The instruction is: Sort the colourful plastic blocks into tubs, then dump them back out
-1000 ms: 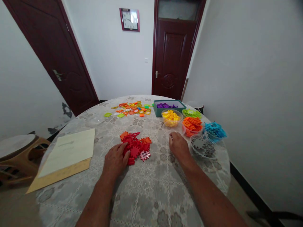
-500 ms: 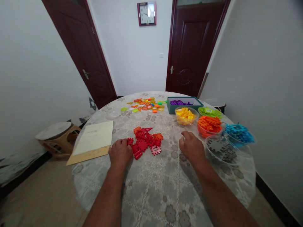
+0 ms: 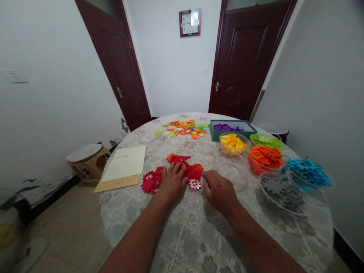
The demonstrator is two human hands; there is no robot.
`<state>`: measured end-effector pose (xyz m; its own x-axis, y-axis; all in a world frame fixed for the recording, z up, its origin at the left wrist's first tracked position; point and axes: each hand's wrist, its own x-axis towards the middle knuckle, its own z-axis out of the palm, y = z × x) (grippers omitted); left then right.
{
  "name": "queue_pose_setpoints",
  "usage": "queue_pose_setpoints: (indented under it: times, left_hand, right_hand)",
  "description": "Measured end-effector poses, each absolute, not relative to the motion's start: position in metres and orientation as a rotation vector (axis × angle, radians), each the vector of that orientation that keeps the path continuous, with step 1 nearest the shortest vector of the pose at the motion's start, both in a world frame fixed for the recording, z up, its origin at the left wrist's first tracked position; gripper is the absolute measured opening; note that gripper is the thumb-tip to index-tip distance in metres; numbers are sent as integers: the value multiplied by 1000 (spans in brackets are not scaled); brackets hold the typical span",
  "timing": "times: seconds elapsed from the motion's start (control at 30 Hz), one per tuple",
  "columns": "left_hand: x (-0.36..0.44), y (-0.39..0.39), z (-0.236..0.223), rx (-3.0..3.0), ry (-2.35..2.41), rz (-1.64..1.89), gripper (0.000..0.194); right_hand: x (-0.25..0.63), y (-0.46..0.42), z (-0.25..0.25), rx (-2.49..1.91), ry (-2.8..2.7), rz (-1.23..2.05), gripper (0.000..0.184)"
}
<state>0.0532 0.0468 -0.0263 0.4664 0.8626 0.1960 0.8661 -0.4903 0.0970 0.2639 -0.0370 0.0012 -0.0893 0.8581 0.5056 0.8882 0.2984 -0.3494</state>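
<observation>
A loose pile of red interlocking plastic pieces (image 3: 152, 181) lies on the middle of the table, with orange pieces (image 3: 196, 167) among them. My left hand (image 3: 173, 184) rests on the pile, fingers stretched out and hiding some of the pieces under it. A pale pink square piece (image 3: 195, 184) with notched edges lies between my hands. Just right of the pile is my right hand (image 3: 220, 190), its fingers curled together. Whatever those fingers hold, if anything, is hidden.
To the right stand clear bowls of yellow (image 3: 233, 143), orange (image 3: 264, 157), green (image 3: 265, 141), blue (image 3: 307, 170) and grey pieces (image 3: 283, 191), beside a clear bowl (image 3: 231, 168). A green box (image 3: 214, 133) holds purple pieces. Mixed pieces (image 3: 184, 129) lie behind; paper (image 3: 125, 163) lies left.
My left hand has moved right, onto the pile, and red pieces now lie spread to its left. My right hand has come left to the pile's edge. The view has shifted left.
</observation>
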Motion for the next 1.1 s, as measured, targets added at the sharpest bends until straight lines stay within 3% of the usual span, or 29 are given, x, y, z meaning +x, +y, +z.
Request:
queue_pose_setpoints:
  times: [0.37,0.7,0.93,1.1]
  left_hand:
    - [44,121,-16,-2614,-1743,-320,53]
    - [57,88,-19,-3009,-1189,-294,52]
    - [48,100,-28,-2790,-1493,-224,53]
    - [50,129,-23,-2704,-1637,-203,68]
  right_hand:
    - [264,-37,7,-1688,-2015,54,24]
    - [264,-35,-1,-1640,-2037,56,22]
    - [259,-35,-1,-1669,-2082,49,19]
    - [259,-35,1,-1713,-2100,81,18]
